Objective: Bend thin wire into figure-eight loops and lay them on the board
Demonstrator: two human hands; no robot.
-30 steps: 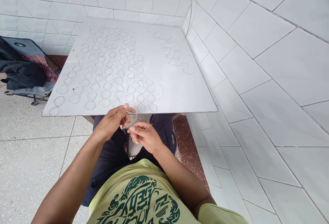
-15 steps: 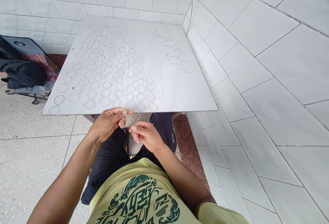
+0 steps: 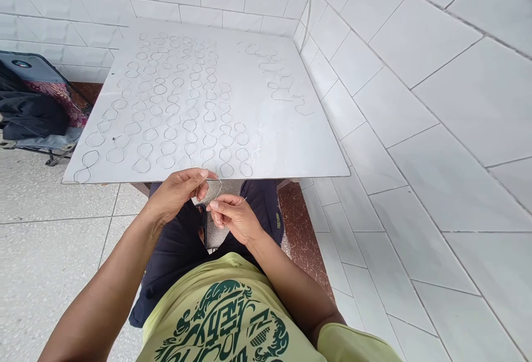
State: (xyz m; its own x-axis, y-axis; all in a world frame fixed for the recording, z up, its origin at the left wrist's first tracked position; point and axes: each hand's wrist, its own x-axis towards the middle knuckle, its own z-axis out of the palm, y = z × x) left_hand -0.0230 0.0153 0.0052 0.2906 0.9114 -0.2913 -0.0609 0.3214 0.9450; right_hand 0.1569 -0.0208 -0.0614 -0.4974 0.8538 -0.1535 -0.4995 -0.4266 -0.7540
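Note:
A thin curved wire point(image 3: 220, 184) runs between my two hands, just in front of the table's near edge. My left hand point(image 3: 183, 191) pinches its upper end between thumb and forefinger. Lower and to the right, my right hand point(image 3: 233, 217) is closed on the other part, and a short tip pokes out above the fingers. On the white table point(image 3: 291, 151), rows of wire figure-eights point(image 3: 143, 157) cover the left and middle. Toward the far right lie several open, S-like wire pieces point(image 3: 282, 82).
White tiled walls point(image 3: 415, 101) stand behind and to the right of the table. A folding chair point(image 3: 50, 101) with dark cloth on it is at the left. A pale cable point(image 3: 309, 7) hangs in the corner. My legs point(image 3: 174, 240) are below the table edge.
My left hand has turned slightly and shifted up a little, and the wire's bend between the hands looks wider. The whole view has tilted a bit. Both hands keep their hold.

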